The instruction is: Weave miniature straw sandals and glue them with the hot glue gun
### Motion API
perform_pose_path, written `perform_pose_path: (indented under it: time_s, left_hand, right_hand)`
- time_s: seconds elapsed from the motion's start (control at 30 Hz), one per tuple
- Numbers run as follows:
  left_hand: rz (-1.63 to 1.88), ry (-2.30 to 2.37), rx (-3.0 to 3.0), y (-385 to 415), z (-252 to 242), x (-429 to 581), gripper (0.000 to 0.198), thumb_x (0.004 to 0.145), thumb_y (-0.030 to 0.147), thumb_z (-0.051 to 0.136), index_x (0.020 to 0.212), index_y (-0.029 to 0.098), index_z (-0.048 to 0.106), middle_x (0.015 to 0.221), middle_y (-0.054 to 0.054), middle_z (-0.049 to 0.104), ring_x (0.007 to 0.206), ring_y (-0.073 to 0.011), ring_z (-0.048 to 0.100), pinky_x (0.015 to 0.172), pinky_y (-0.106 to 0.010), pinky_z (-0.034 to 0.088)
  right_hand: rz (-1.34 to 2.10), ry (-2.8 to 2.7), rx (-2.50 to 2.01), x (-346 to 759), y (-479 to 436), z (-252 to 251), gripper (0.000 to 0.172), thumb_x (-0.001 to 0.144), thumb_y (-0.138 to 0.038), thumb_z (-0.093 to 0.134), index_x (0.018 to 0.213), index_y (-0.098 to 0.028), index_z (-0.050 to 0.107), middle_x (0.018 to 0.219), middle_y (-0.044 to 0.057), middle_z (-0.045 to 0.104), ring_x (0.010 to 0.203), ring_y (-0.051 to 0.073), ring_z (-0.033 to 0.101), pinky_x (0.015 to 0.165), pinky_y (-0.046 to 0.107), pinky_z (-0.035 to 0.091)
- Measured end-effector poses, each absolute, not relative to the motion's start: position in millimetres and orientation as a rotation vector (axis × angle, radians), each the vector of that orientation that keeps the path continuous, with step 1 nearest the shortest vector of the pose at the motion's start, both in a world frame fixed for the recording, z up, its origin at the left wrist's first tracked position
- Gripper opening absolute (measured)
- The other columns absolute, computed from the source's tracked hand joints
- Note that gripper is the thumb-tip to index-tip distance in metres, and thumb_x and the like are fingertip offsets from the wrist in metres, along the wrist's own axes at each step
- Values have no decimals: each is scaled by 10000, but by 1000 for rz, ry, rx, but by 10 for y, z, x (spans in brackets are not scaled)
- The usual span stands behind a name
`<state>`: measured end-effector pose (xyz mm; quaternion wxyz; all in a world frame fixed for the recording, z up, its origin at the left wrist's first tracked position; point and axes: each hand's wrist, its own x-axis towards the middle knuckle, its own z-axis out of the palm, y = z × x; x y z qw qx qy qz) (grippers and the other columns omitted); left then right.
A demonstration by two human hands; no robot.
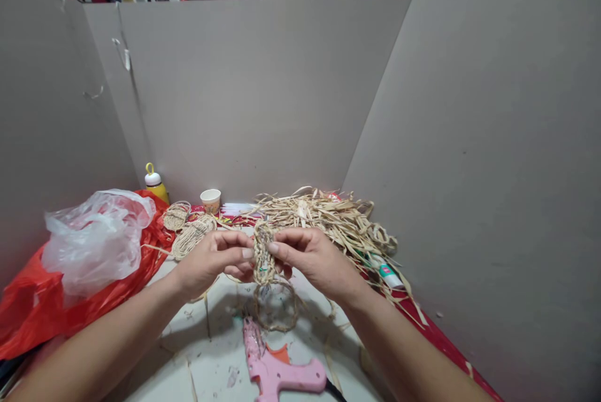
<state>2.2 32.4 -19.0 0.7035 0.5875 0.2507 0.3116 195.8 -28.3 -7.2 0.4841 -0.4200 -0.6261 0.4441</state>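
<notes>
A small braided straw piece (263, 258) is held upright over the table between both hands. My left hand (220, 257) pinches its left edge, thumb toward me. On its right edge my right hand (307, 255) closes with thumb and forefinger. Just below the piece lies a thin twisted straw ring (276, 328) on the white table. Nearer to me rests a pink hot glue gun (286, 374) with an orange trigger, its nozzle pointing away toward the ring. The fingertips behind the braided piece are partly hidden.
Dry straw strips (323, 214) pile up at the back right, beside a green and white tube (389, 273). Woven straw pieces (195, 234), a paper cup (211, 199) and a yellow bottle (156, 186) stand back left. Plastic bags (101, 245) fill the left. Grey partitions (248, 95) enclose the table.
</notes>
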Motion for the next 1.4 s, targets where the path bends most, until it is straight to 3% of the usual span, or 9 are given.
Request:
perform_pose_path:
  time_s: [0.43, 0.6, 0.73, 0.87, 1.1, 1.4]
  left_hand:
    - [725, 623, 1410, 303, -184, 45, 153, 657, 240, 792, 681, 164, 661, 570, 22, 621, 523, -98, 577, 571, -235, 479]
    - [836, 622, 1408, 289, -178, 65, 139, 673, 213, 769, 668, 156, 642, 581, 32, 616, 532, -88, 570, 575, -221, 466]
    - [899, 621, 1415, 294, -192, 78, 142, 697, 227, 751, 676, 152, 634, 603, 32, 612, 546, -87, 558, 580, -220, 457]
    - [917, 640, 1468, 282, -198, 77, 148, 704, 222, 743, 671, 147, 620, 583, 41, 582, 543, -80, 517, 566, -210, 427]
    - [896, 616, 1483, 257, -181, 53, 183, 727, 261, 744, 696, 143, 608, 605, 33, 587, 564, -89, 528, 589, -229, 438]
    - [845, 594, 1520, 274, -296, 61, 159, 763, 248, 722, 714, 138, 618, 616, 29, 580, 584, -92, 509, 597, -242, 411]
  right_hand:
    - [1075, -1606, -1021, 1943, -273, -111, 323, 833, -458, 641, 641, -198, 638, 557, -43, 490, 507, 97, 446, 488, 221, 396]
    - [1071, -1603, -1060, 1966, -277, -115, 336, 864, -473, 597, 677, -200, 659, 614, -12, 552, 546, 114, 521, 503, 232, 440]
    - [1088, -1582, -1161, 1906, -292, -125, 220, 795, -393, 683, 704, -193, 692, 602, -10, 601, 542, 118, 548, 503, 230, 424]
    - [1036, -1591, -1176, 1849, -307, -146, 220, 802, -310, 658, 624, -180, 657, 538, -32, 574, 499, 91, 502, 499, 213, 393]
    - [1051, -1585, -1157, 2012, -276, -112, 359, 826, -493, 648, 714, -159, 715, 633, 21, 642, 540, 117, 590, 505, 230, 453]
    - [1143, -1476, -1075, 1905, -278, -109, 244, 736, -372, 768, 642, -170, 669, 535, -29, 590, 489, 81, 516, 493, 207, 407]
